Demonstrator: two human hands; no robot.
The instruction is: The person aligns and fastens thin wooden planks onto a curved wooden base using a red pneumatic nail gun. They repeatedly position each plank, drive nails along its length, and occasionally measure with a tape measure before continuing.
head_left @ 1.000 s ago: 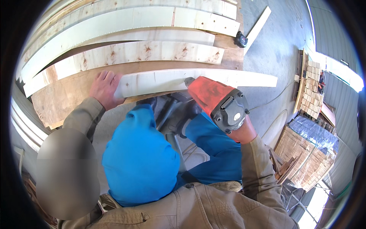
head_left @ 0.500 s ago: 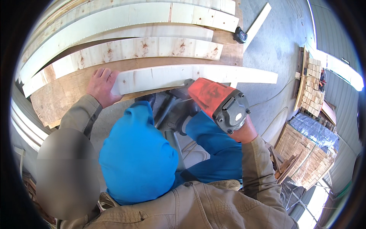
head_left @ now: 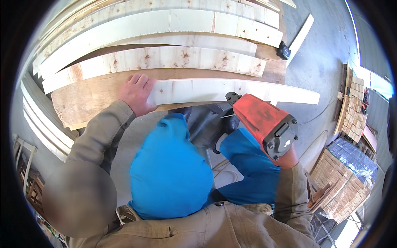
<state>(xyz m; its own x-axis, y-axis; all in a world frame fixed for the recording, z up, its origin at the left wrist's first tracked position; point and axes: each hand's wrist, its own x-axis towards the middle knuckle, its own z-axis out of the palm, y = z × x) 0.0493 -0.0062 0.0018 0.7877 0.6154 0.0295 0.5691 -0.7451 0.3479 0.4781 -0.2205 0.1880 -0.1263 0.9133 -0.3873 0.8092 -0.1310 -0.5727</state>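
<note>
My left hand (head_left: 136,94) lies flat on the left end of a pale wooden plank (head_left: 231,91) that rests across a plywood work surface (head_left: 89,101). My right hand (head_left: 287,157), mostly hidden, grips a red and grey nail gun (head_left: 264,124) whose nose points at the plank's near edge around its middle. My knees in blue trousers (head_left: 171,173) fill the space below the plank.
Several longer pale boards (head_left: 165,60) lie across the work surface beyond the plank. A small black object (head_left: 283,51) sits at its far right. A loose plank (head_left: 300,38) lies on the grey floor. Stacks of small wooden blocks (head_left: 345,186) stand at the right.
The nail gun has shifted slightly toward the plank's edge. My left hand stays pressed on the plank's left end.
</note>
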